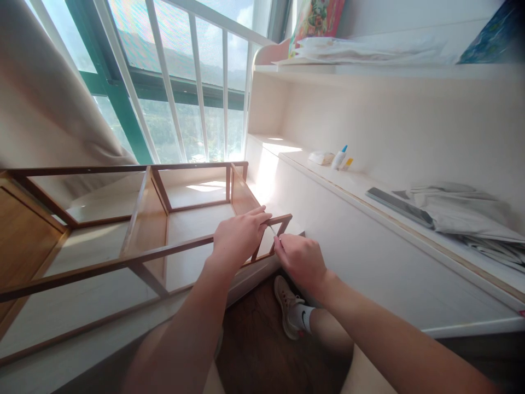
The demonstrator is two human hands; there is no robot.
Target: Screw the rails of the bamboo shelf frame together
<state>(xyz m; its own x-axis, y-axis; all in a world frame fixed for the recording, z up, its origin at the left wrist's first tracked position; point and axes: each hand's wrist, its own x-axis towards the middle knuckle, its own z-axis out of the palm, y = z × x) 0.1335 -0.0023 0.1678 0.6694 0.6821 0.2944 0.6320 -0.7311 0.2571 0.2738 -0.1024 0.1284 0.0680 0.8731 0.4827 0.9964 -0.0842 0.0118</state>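
A wooden shelf frame [123,262] with several compartments lies on its side in front of me, against the window. My left hand [240,236] rests on the frame's front rail near its right corner, fingers curled over the wood. My right hand [301,260] is closed in a pinch on a thin, small metal tool [272,230] whose tip meets the rail at that corner, just under my left fingertips. What kind of tool it is I cannot make out.
White built-in shelves [369,191] run along the right with small glue bottles [339,157], a dark flat device [397,205] and folded grey cloth [463,210]. My shoe [289,306] stands on the dark wood floor. A barred window [184,82] and a curtain [49,98] are behind the frame.
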